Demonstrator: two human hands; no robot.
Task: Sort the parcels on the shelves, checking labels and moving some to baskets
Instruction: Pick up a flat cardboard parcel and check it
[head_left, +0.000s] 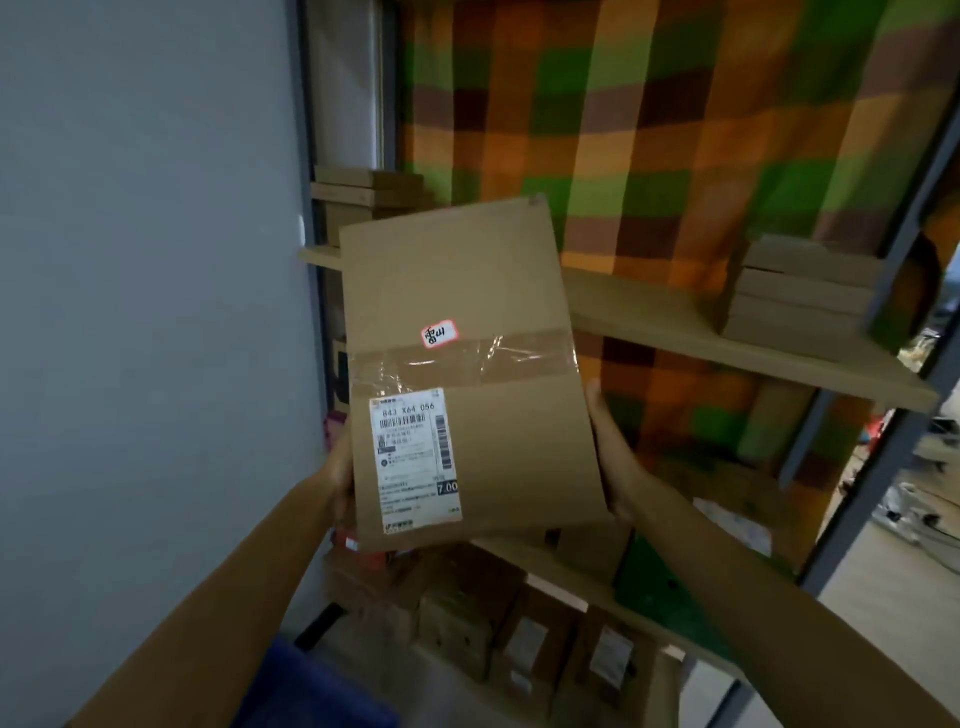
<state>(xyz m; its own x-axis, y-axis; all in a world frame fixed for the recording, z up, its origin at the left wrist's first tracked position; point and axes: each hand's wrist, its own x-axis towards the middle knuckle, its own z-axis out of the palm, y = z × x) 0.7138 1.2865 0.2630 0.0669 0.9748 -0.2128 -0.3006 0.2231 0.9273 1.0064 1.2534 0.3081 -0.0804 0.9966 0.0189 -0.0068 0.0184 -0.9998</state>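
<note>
I hold a flat brown cardboard parcel (467, 322) up in front of the shelves, its face turned toward me. A white shipping label (413, 460) with barcodes sits at its lower left, a small red-edged sticker (439, 333) above a strip of clear tape. My left hand (340, 478) grips the parcel's left edge, mostly hidden behind it. My right hand (610, 457) holds the right edge, thumb up along the side. The corner of a blue basket (306, 691) shows at the bottom left.
A wooden shelf board (727, 338) carries stacked flat boxes at the far left (369, 192) and right (800, 291). Several small parcels (498, 629) fill the lower shelf. A checked cloth (649, 130) hangs behind. A grey wall (145, 312) stands left, a metal upright (883, 467) right.
</note>
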